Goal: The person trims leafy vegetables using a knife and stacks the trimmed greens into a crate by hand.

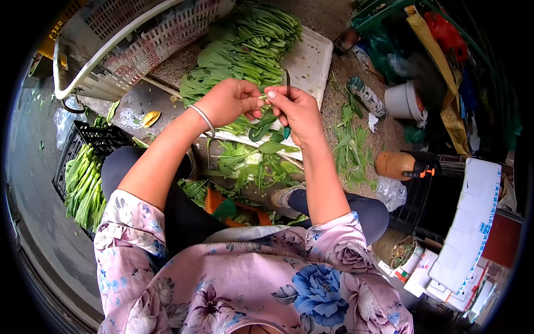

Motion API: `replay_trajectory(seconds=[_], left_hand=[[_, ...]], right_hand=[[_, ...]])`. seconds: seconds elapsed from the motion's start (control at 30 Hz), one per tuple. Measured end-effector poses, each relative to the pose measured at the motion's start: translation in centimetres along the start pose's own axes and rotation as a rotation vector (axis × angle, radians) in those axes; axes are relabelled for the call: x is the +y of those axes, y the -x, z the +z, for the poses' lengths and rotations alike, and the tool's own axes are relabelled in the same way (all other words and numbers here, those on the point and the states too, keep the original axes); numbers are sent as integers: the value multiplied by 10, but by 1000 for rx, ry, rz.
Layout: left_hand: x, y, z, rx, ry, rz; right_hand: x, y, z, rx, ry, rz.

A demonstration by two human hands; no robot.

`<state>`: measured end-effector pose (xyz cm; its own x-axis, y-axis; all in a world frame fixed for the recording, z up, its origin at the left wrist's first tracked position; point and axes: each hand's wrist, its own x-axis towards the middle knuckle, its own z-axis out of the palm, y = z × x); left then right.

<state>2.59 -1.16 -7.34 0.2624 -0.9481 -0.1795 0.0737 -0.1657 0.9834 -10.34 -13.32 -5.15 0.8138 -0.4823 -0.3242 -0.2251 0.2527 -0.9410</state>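
Both hands meet over the front edge of a white board. My left hand, below a silver bangle, pinches the stem end of a leafy green stalk. My right hand is closed around a small dark knife, its blade pointing up and its green end below the palm; its thumb and finger touch the same stem. The stalk's leaves hang down under the hands. Just behind them, a large pile of leafy greens lies on the board.
A white plastic basket stands at the upper left, a black crate with greens at the left. Loose leaves litter the ground. On the right are a grey bucket, a brown-capped bottle and white boxes.
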Motion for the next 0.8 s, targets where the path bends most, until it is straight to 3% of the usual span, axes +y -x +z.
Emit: replay_trajectory(seconds=[0.17, 0.23, 0.8], left_hand=[[-2, 3, -6, 42, -90, 48], [7, 7, -2, -26, 137, 8], [18, 10, -5, -77, 32, -163]], right_hand=[[12, 13, 4, -96, -265, 23], [18, 17, 5, -108, -279, 5], [28, 19, 9, -87, -311, -17]])
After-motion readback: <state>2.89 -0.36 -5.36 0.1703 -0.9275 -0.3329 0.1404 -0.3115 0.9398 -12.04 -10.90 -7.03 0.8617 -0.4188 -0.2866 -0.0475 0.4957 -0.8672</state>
